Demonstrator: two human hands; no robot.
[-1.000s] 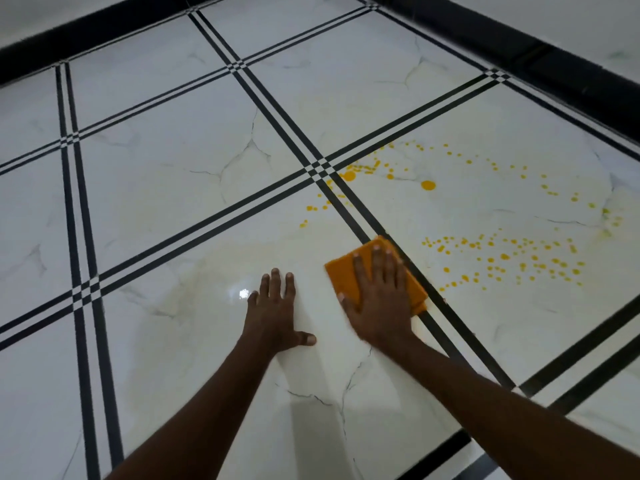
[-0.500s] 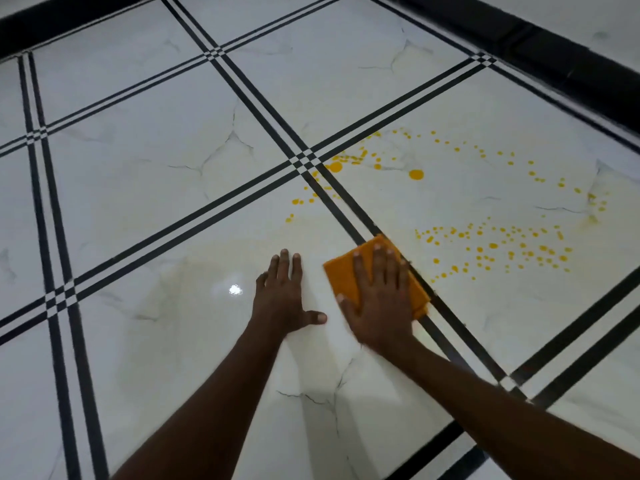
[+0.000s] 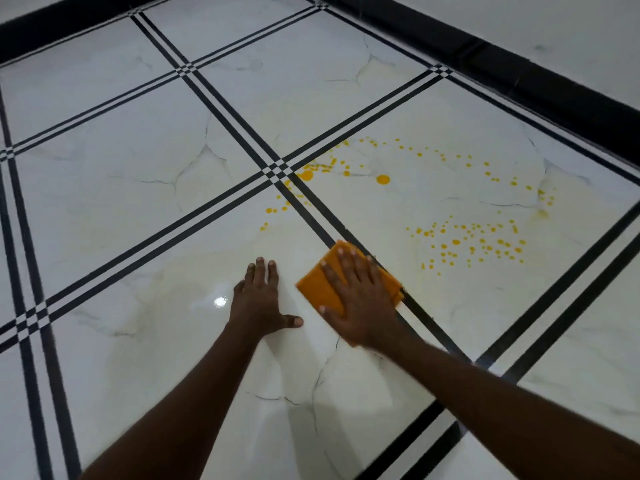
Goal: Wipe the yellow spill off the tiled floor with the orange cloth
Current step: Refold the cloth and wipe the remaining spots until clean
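An orange cloth [image 3: 317, 285] lies folded flat on the white tiled floor [image 3: 138, 216], across a black stripe. My right hand [image 3: 360, 296] presses on it with straight, spread fingers. My left hand [image 3: 259, 303] rests flat on the tile just left of the cloth, fingers straight, thumb out. The yellow spill is scattered in drops: a cluster [image 3: 471, 244] to the right of the cloth, two bigger drops [image 3: 382, 179] beyond it near the stripe crossing, and a few small ones [image 3: 275, 211] ahead of my left hand.
Black double stripes [image 3: 221, 199] divide the glossy marble tiles. A black skirting band [image 3: 519, 71] runs along the wall at the far right and along the back. A light reflection [image 3: 220, 301] shines left of my left hand.
The view has tilted so the floor shifts down and right in the frame. Both hands stay flat in nearly the same spot, the cloth still under my right hand.
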